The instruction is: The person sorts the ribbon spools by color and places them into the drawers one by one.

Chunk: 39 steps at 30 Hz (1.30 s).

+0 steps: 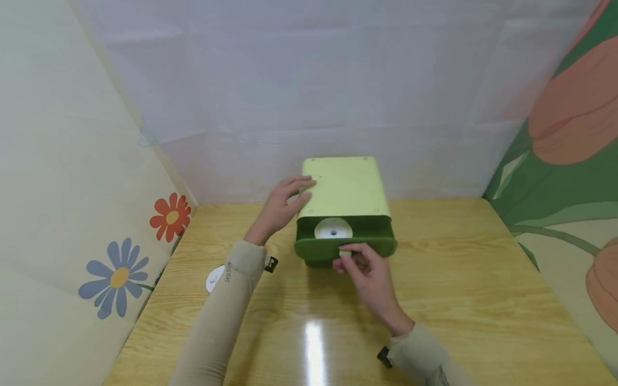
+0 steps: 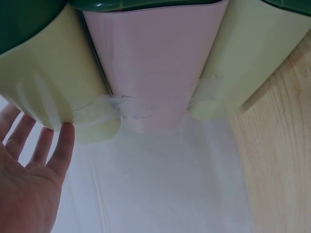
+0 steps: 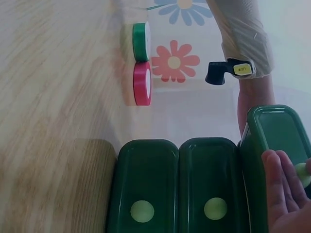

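Observation:
A small cabinet (image 1: 344,187) with a pale green top stands at the back of the table. Its dark green top drawer (image 1: 314,249) is pulled partly out, and a white-faced ribbon spool (image 1: 333,226) shows inside. My right hand (image 1: 372,273) pinches the drawer's light green round knob (image 1: 345,252) between thumb and fingers. On the cabinet's upper left side rests my left hand (image 1: 282,202), its fingers extended. In the left wrist view, that hand's fingertips (image 2: 67,133) touch the outer yellow shell (image 2: 53,73); a pink shell (image 2: 155,58) sits in the middle.
Two lower drawers (image 3: 148,174) with round knobs are closed. On the table left of the cabinet lie a green ribbon spool (image 3: 141,42) and a red ribbon spool (image 3: 142,83). A white cloth (image 1: 270,80) hangs behind, with flower-patterned panels (image 1: 120,276) at both sides.

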Available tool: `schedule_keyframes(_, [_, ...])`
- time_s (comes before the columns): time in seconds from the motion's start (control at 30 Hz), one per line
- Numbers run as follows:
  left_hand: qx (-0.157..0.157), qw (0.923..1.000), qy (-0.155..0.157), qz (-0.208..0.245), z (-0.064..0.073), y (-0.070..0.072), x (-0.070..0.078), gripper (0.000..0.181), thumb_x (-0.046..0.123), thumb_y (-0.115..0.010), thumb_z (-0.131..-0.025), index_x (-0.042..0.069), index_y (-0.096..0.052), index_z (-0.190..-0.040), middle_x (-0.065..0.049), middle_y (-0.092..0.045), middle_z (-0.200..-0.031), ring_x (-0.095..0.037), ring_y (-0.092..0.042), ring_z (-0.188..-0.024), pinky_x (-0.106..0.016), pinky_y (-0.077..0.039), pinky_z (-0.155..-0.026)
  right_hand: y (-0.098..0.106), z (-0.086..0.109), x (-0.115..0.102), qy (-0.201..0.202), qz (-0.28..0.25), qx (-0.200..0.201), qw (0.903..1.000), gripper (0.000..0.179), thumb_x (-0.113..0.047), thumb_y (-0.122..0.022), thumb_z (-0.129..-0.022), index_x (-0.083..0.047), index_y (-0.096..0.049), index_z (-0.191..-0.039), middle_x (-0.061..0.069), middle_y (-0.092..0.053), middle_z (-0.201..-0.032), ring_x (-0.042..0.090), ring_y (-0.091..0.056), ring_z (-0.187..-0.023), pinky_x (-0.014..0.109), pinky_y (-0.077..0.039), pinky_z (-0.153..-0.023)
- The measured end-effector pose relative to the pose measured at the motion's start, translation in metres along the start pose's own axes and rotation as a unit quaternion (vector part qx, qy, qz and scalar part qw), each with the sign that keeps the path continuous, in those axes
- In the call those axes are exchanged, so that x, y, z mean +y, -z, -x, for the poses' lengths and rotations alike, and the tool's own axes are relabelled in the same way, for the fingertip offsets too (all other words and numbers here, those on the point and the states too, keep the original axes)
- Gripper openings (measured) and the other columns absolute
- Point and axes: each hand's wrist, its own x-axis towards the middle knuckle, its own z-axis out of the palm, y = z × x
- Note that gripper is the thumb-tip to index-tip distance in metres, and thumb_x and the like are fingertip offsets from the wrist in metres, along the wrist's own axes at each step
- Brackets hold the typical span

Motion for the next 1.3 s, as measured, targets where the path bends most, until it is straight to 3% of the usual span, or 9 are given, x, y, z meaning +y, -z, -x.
schedule_keyframes(0.47, [0.000, 0.9999, -0.009, 0.006, -0.001, 0.001, 0.000, 0.042, 0.038, -0.056, -0.107, 0.021, -0.061, -0.146, 0.002, -0.050, -0.157, -0.019, -0.042, -0.148, -0.044, -0.044, -0.117, -0.001, -0.018, 0.004, -0.007, -0.009, 0.007, 0.9999, 0.018, -0.008, -0.064, -0.102, 0.000, -0.066, -0.118, 0.020, -0.077, -0.097, 0.019, -0.075, -0.083, 0.036, -0.065, -0.076])
schedule_keyframes(0.87, [-0.003, 1.0000, -0.005, 0.002, 0.000, 0.000, -0.002, 0.042, 0.039, -0.055, -0.108, 0.022, -0.060, -0.146, 0.003, -0.049, -0.158, -0.019, -0.040, -0.148, -0.044, -0.044, -0.117, -0.001, -0.027, 0.006, -0.028, -0.013, 0.012, 0.9994, 0.018, -0.009, -0.064, -0.102, -0.002, -0.066, -0.119, 0.019, -0.077, -0.098, 0.044, -0.073, -0.090, 0.049, -0.064, -0.078])
schedule_keyframes(1.13, [-0.003, 1.0000, -0.004, 0.001, 0.000, 0.000, 0.000, 0.043, 0.039, -0.055, -0.108, 0.020, -0.060, -0.147, 0.001, -0.049, -0.158, -0.020, -0.040, -0.149, -0.043, -0.044, -0.117, -0.001, -0.033, 0.008, -0.033, -0.021, 0.016, 0.9991, 0.019, -0.008, -0.065, -0.102, -0.001, -0.066, -0.120, 0.022, -0.076, -0.099, 0.035, -0.076, -0.088, 0.046, -0.064, -0.079])
schedule_keyframes(1.3, [0.000, 1.0000, -0.004, 0.003, 0.000, -0.001, 0.000, 0.043, 0.039, -0.055, -0.108, 0.020, -0.060, -0.146, 0.002, -0.050, -0.157, -0.020, -0.041, -0.148, -0.044, -0.044, -0.117, -0.001, -0.035, 0.009, -0.035, -0.020, 0.018, 0.9990, 0.020, -0.009, -0.065, -0.102, 0.000, -0.066, -0.120, 0.023, -0.076, -0.099, 0.039, -0.075, -0.089, 0.050, -0.063, -0.080])
